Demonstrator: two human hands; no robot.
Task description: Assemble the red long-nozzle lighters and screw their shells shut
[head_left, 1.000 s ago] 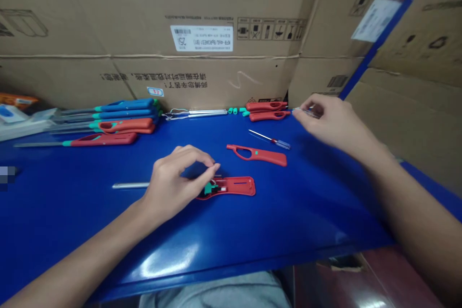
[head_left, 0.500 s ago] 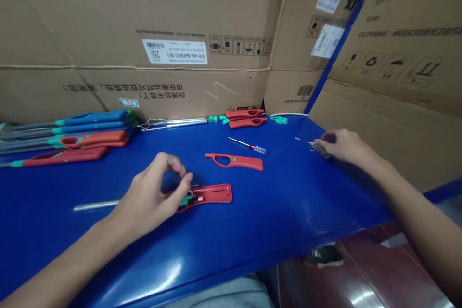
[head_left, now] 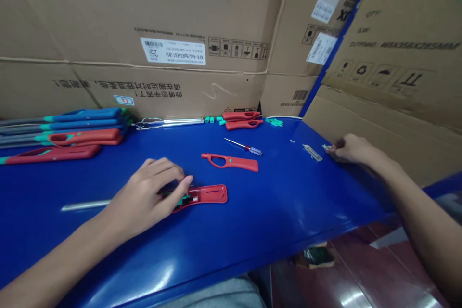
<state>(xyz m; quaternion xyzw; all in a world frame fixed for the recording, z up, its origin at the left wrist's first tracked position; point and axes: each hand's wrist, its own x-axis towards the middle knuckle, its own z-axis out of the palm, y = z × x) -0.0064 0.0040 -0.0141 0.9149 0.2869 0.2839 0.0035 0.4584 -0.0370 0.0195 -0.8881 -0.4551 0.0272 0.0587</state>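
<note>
My left hand (head_left: 146, 197) lies over the open red lighter half-shell (head_left: 205, 196), fingertips pressing its green inner part; a metal tube (head_left: 84, 205) sticks out to the left from under the hand. My right hand (head_left: 352, 150) rests at the table's right edge, fingers curled on a small pale part that I cannot make out. A small clear part (head_left: 312, 152) lies just left of it. The other red shell half (head_left: 231, 161) and a thin screwdriver (head_left: 243, 146) lie in the middle of the blue table (head_left: 252, 231).
Finished blue and red lighters (head_left: 77, 130) are stacked at the back left. Metal tubes with wires (head_left: 169, 123), green caps (head_left: 212, 119), two red shells (head_left: 242, 120) and green bits (head_left: 275, 121) line the back. Cardboard boxes (head_left: 180, 24) wall the back and right.
My right hand has gone from the back of the table to its right edge, setting down a small clear part. My left hand has flattened onto the open shell.
</note>
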